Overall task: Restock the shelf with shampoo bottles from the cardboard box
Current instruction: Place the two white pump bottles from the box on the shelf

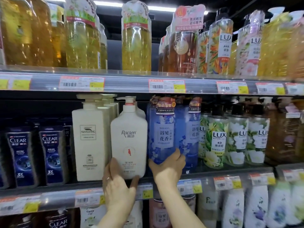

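Note:
A white Raclen pump bottle (129, 139) stands at the front of the middle shelf (65, 186). My left hand (117, 183) grips its lower left corner, thumb under the base. To its right stands a blue floral bottle (162, 132); my right hand (169, 165) holds it at the bottom, fingers curled round its base. More white bottles stand behind the Raclen one. The cardboard box is out of view.
A cream square pump bottle (89, 140) stands just left of the Raclen one, dark Clear bottles (51, 153) further left. Green Lux bottles (217, 139) fill the right side. The upper shelf holds yellow bottles (136, 41); the lower shelf (230, 211) holds pale bottles.

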A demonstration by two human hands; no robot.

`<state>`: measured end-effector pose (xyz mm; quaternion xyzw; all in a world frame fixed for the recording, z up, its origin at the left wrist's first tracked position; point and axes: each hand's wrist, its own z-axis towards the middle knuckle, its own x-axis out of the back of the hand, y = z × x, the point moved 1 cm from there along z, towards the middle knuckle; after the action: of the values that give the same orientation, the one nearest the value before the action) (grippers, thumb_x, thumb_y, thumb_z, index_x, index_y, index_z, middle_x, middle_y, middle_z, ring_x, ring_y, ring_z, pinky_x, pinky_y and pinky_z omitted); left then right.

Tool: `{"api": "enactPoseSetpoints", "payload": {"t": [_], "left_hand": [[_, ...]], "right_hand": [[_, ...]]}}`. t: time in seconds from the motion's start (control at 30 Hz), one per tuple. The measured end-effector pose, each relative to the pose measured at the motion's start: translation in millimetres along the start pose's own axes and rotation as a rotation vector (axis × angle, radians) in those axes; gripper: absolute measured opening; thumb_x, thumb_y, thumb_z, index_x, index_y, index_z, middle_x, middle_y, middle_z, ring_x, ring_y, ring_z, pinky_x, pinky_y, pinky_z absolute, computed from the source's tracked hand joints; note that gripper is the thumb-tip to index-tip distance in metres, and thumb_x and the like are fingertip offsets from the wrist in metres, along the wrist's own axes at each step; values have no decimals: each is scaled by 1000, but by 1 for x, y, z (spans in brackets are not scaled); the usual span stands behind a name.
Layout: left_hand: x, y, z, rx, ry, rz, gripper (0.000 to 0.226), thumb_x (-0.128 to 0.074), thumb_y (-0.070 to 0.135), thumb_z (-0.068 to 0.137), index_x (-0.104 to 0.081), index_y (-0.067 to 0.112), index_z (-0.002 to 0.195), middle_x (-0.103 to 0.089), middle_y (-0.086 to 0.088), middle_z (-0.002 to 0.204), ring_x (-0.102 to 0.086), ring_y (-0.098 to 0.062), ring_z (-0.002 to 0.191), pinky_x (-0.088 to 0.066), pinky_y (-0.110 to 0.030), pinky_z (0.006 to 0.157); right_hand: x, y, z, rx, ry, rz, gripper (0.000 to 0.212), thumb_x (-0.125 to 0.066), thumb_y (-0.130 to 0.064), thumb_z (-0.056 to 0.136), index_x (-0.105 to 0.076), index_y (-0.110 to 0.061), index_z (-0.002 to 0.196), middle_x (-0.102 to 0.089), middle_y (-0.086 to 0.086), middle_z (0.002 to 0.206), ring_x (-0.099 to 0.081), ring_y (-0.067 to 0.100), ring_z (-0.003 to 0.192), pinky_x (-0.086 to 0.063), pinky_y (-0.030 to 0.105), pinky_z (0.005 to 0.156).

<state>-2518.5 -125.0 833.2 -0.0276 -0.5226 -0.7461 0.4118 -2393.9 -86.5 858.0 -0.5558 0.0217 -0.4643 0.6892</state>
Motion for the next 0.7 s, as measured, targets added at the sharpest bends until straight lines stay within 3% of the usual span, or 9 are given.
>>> {"api": "enactPoseSetpoints", "payload": {"t": [0.1,0.17,0.23,0.3,0.4,0.5,0.6,0.7], "left_hand": [[2,0,0,14,-11,-7,98,-80,24,68,-22,6,145,-28,-19,147,-26,-35,136,-23,-43,112],[4,0,1,17,-18,-12,98,-79,25,69,-20,7,145,-27,-18,147,-26,-35,135,-23,-43,112],[4,1,1,9,-20,-5,98,-79,26,70,-20,7,145,-28,-18,146,-27,-35,135,-24,-43,112],[3,2,0,17,-33,16,98,-78,28,71,-19,7,145,-27,-17,146,-27,-35,135,-24,-42,112],[4,3,1,29,-40,25,98,-77,29,72,-17,7,146,-26,-17,147,-26,-34,135,-23,-42,113],[5,3,1,40,-39,11,98,-78,29,71,-18,9,145,-27,-17,146,-27,-35,135,-25,-43,111],[5,3,-1,47,-50,24,97,-75,32,73,-16,10,146,-25,-17,147,-24,-34,136,-24,-43,111],[6,5,-2,47,-60,40,97,-73,34,75,-13,10,146,-22,-17,149,-24,-35,136,-24,-42,112]], "right_hand": [[5,7,-2,70,20,186,97,-79,-34,69,-22,-3,142,-31,13,134,-32,27,126,-36,38,104],[21,17,0,105,112,396,77,-78,-23,72,-35,-3,133,-37,10,125,-41,24,116,-39,38,102],[41,31,11,97,216,437,61,-73,-19,78,-40,-2,126,-40,11,120,-44,27,112,-40,40,100],[53,46,37,39,208,373,67,-75,-18,76,-38,-1,129,-43,15,128,-44,30,119,-39,41,103],[49,52,71,-40,-18,360,78,-85,-16,62,-40,-7,125,-52,10,127,-52,27,116,-44,39,102],[40,55,81,-32,-128,376,78,-85,-12,60,-37,-10,122,-52,11,126,-52,27,117,-44,44,102],[38,59,84,-21,-137,388,79,-85,-9,59,-36,-9,121,-53,12,125,-54,27,115,-43,40,100],[39,57,80,-22,-53,271,87,-89,-21,53,-39,-4,122,-53,16,123,-53,31,115,-46,42,97]]}}
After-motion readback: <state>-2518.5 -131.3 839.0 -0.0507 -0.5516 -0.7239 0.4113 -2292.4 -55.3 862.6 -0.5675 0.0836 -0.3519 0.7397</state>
